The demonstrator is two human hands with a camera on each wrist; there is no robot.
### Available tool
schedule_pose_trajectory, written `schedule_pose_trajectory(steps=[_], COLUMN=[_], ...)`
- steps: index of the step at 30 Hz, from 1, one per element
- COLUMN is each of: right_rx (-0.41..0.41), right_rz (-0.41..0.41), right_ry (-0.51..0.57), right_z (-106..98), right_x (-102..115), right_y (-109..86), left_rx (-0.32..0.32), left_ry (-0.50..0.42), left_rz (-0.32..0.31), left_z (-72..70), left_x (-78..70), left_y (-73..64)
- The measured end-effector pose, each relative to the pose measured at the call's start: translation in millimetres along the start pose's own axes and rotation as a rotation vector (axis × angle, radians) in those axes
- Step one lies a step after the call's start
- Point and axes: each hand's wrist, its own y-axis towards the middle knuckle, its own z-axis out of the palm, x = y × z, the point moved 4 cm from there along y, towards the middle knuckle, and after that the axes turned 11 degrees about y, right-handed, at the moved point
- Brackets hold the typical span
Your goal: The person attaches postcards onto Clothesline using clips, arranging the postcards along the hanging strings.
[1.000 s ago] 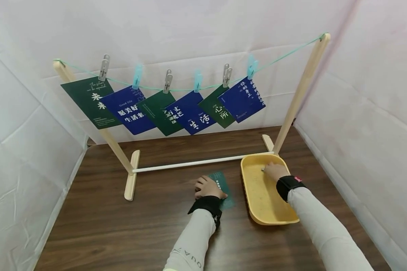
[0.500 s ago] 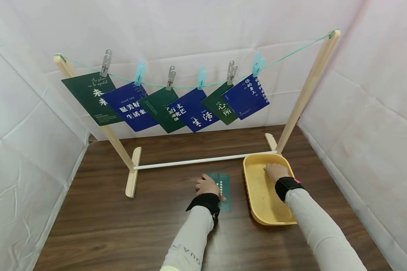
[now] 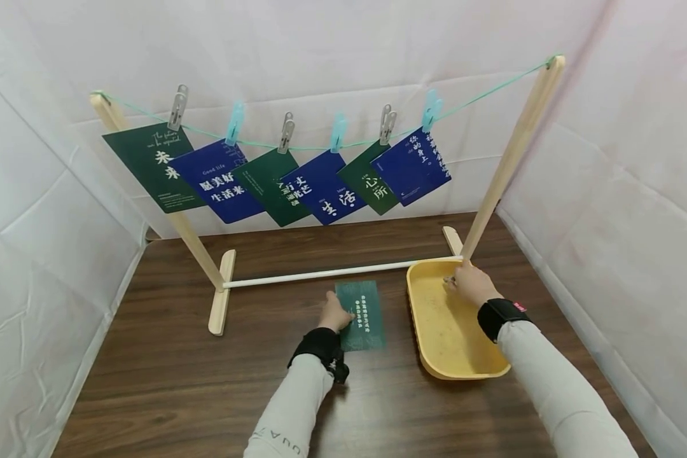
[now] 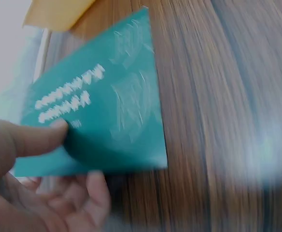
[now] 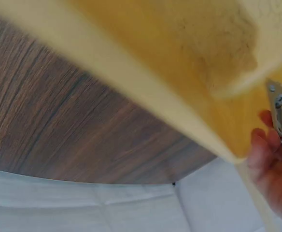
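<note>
My left hand [image 3: 333,314] pinches a green card [image 3: 364,321] with white lettering by its left edge. In the left wrist view, the thumb lies on the card's printed face and the fingers are behind it, with the card tilted over the wood. My right hand [image 3: 474,284] is over the far end of a yellow basket [image 3: 419,343], holding a grey clothes peg [image 5: 277,104] between its fingertips. The peg shows only as a small grey shape in the head view.
Behind the hands stands a wooden rack [image 3: 191,248] with a green string [image 3: 481,95] and a white bottom bar [image 3: 320,275]. Several green and blue cards [image 3: 409,166] hang from it by grey and light blue pegs [image 3: 338,132]. White sheeting [image 3: 624,191] encloses the table [image 3: 166,381].
My left hand has shifted left and now pinches the green card's edge rather than covering it. The right hand has risen slightly with the grey clothes peg, which now shows more.
</note>
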Motion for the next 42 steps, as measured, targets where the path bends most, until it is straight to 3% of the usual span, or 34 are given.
schedule_pose_trajectory(steps=[2, 3, 4, 8, 10, 13, 15, 18, 21, 27, 33, 38, 42], right_rx=[-0.07, -0.096, -0.119, -0.16, -0.162, -0.152, -0.141, -0.152, -0.189, -0.298, -0.39, -0.465, -0.531], right_rz=[-0.045, -0.058, -0.075, -0.095, -0.096, -0.1, -0.107, -0.128, -0.157, -0.23, -0.28, -0.306, -0.314], right_ry=[0.005, 0.004, 0.006, 0.054, 0.074, 0.111, 0.139, 0.176, 0.186, 0.207, 0.226, 0.212, 0.211], right_z=[-9, -14, -18, -38, -50, -68, -80, -98, -119, -163, -201, -229, -255], right_x=[2, 3, 3, 3, 3, 10, 17, 28, 36, 42, 50, 56, 64], right_y=[-4.8, -7.9, -10.5, -20.5, -24.6, -29.5, -30.8, -31.1, -30.9, -35.6, -50.2, -55.2, -55.9], left_rx=[-0.011, 0.004, 0.003, 0.038, 0.049, 0.025, -0.017, -0.084, -0.137, -0.146, -0.118, -0.062, -0.025], left_ry=[-0.059, -0.091, -0.109, -0.204, -0.24, -0.268, -0.29, -0.319, -0.333, -0.383, -0.491, -0.61, -0.654], left_rz=[0.061, 0.071, 0.091, 0.16, 0.166, 0.183, 0.232, 0.315, 0.378, 0.415, 0.46, 0.433, 0.429], left_z=[6.8, 1.8, -8.5, -67.9, -92.3, -119.1, -131.9, -146.8, -152.3, -164.4, -160.8, -157.0, -152.7], left_x=[21.4, 21.3, 13.2, -47.9, -78.3, -112.5, -127.6, -145.7, -161.5, -207.5, -229.5, -248.4, -266.9], left_y=[14.2, 10.6, -1.5, -76.2, -108.2, -140.7, -151.6, -158.0, -152.1, -154.6, -150.5, -150.7, -149.7])
